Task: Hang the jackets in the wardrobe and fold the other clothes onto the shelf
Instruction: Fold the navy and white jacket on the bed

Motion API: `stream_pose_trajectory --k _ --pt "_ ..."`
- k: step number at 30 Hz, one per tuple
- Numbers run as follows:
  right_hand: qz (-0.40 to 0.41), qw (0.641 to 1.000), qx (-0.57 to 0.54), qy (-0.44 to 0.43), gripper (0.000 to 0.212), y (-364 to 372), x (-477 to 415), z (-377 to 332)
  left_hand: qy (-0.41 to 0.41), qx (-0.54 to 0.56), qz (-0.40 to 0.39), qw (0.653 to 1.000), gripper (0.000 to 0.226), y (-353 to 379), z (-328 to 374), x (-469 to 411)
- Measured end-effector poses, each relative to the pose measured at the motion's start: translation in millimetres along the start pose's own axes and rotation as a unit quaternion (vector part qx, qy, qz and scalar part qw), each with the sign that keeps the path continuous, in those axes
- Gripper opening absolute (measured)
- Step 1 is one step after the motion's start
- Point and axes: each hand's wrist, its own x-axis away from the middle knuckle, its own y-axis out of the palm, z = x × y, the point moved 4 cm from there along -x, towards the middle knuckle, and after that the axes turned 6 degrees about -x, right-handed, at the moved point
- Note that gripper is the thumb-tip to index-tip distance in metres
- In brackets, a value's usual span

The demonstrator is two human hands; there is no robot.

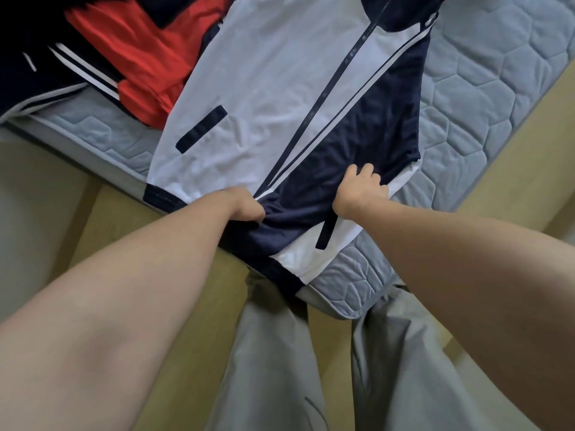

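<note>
1 white-and-navy zip jacket (pixel 264 98) lies flat on the bed (pixel 485 98), centre frame, hem toward the lower edge. Left hand (pixel 241 205): fingers curled, pinching the hem beside the zip. Right hand (pixel 361 191): fingers bunched into the navy panel. Judged light, soft and slippery (thin sports knit); better held at the shoulders for hanging. Upper left: 1 red garment (pixel 140 51), 1 dark striped garment (pixel 37 42), overlapping. Garments counted: 3.

Jacket (pixel 264 98) lies on mattress (pixel 485 98), garment pile (pixel 140 57) left
</note>
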Motion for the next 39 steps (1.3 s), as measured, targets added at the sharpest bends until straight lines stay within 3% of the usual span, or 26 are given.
stream_pose_trajectory --k 4,8,12,16,20,24,27,30,34,36,39 --pt "-0.012 1.000 0.007 0.018 0.083 4.0 -2.7 -7.5 -0.019 -0.048 -0.110 0.993 0.041 10.2 -11.7 4.0" --pt "-0.024 0.999 0.001 0.038 0.081 5.6 -6.1 -13.1 0.005 -0.078 -0.037 0.996 0.033 10.5 -22.3 -7.1" --pt "-0.026 0.998 -0.013 0.055 0.078 5.7 -8.4 -17.1 0.027 0.031 -0.046 0.998 0.020 18.9 -32.0 -16.0" --pt "-0.036 0.996 -0.017 0.074 0.077 5.4 -10.3 -21.6 0.042 0.038 0.038 0.998 0.021 5.6 -42.0 -18.9" --pt "-0.049 0.995 -0.025 0.089 0.073 1.0 -14.8 -24.9 0.038 0.046 0.041 0.997 0.023 -10.3 -54.1 -22.8" --pt "-0.055 0.991 -0.032 0.122 0.087 -3.0 -13.3 -32.1 0.071 0.055 0.061 0.994 0.016 -28.9 -61.9 -24.1" --pt "0.004 0.991 -0.047 0.124 0.094 -14.4 -12.8 -40.4 0.136 0.082 0.071 0.985 0.008 -42.1 -60.9 -20.0" --pt "0.098 0.995 0.025 0.007 0.096 -36.6 -14.5 -56.3 0.215 0.117 0.111 0.963 0.013 -57.1 -55.5 -3.3" --pt "0.099 0.990 0.026 -0.099 0.062 -62.7 -25.7 -72.3 0.266 0.130 0.161 0.941 0.015 -66.5 -59.0 12.2" --pt "0.099 0.990 0.030 -0.095 0.046 -72.2 -31.8 -74.3 0.256 0.121 0.181 0.942 0.014 -64.8 -68.5 7.9" --pt "0.125 0.990 -0.007 -0.067 0.040 -80.5 -37.1 -70.8 0.192 0.070 0.226 0.953 0.019 -60.8 -85.4 -8.5"
